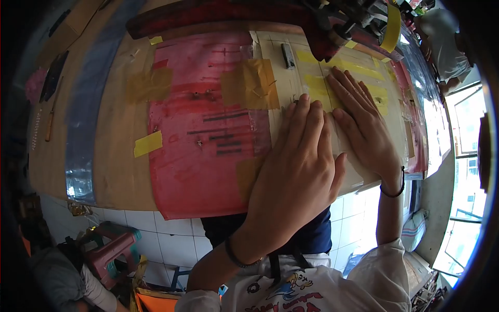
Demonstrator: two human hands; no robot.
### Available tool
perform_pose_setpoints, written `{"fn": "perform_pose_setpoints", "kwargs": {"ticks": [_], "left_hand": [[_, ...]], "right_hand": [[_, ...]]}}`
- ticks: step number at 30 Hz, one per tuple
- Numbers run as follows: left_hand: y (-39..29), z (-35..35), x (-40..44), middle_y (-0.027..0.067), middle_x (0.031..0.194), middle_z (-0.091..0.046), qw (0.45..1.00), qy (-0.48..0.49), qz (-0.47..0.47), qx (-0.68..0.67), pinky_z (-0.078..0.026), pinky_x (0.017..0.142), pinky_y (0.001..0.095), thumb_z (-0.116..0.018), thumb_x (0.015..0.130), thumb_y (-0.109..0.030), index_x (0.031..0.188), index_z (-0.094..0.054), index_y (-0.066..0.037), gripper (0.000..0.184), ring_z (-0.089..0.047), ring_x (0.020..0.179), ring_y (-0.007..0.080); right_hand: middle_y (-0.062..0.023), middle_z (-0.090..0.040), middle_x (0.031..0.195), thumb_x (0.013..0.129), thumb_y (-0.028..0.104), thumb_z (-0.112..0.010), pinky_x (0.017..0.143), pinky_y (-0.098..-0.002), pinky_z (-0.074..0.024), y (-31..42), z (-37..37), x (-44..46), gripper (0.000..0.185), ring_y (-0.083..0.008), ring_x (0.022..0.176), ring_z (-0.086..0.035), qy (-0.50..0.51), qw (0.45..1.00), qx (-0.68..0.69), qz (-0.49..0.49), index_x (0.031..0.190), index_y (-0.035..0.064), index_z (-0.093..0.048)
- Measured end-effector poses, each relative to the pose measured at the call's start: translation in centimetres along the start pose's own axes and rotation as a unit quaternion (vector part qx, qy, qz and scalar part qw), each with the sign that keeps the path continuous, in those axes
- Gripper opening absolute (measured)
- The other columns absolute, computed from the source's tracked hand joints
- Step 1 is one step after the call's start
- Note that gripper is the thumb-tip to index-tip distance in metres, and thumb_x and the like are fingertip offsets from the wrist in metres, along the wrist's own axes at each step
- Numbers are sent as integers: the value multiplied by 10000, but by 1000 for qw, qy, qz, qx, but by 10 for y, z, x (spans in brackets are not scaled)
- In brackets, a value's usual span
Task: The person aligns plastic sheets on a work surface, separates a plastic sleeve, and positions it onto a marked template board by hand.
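My left hand [304, 151] lies palm down on the taped work surface, its fingers stretched forward and its thumb apart on the right. Beside it, my right hand [366, 125] rests flat with fingers extended over a pale, tape-covered part with yellow strips [317, 86]. Nothing shows in either hand; what is under the palms is hidden. A small dark metal block [288, 56] lies ahead of my left fingertips. Left of my left hand spreads a red sheet [197, 177] with black line marks and brown tape [260, 83].
A red metal arm [223, 21] with a dark mechanism [348, 26] stands over the far side. A wooden-handled tool [50, 125] lies at the left. One person [444, 47] is at the upper right, another [62, 281] at the lower left near a stool [114, 249].
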State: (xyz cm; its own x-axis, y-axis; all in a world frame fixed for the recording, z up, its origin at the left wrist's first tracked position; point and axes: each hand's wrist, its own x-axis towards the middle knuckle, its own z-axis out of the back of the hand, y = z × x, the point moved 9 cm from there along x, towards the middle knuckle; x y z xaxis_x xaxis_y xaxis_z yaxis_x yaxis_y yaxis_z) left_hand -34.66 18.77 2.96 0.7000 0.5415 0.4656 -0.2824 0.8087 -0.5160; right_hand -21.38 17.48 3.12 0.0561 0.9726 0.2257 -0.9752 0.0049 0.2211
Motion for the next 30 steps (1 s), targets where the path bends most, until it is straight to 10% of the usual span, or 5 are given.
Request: {"fn": "perform_pose_setpoints", "kwargs": {"ticks": [30], "left_hand": [[-7, 8, 0, 206, 1303, -582, 1000, -7, 0, 18, -478, 1086, 495, -711, 902, -387, 1248, -643, 36, 552, -492, 1372, 432]], "right_hand": [[-166, -695, 1282, 910, 158, -693, 1145, -495, -416, 4, 24, -15, 251, -377, 1286, -594, -117, 989, 83, 31, 1107, 11, -741]]}}
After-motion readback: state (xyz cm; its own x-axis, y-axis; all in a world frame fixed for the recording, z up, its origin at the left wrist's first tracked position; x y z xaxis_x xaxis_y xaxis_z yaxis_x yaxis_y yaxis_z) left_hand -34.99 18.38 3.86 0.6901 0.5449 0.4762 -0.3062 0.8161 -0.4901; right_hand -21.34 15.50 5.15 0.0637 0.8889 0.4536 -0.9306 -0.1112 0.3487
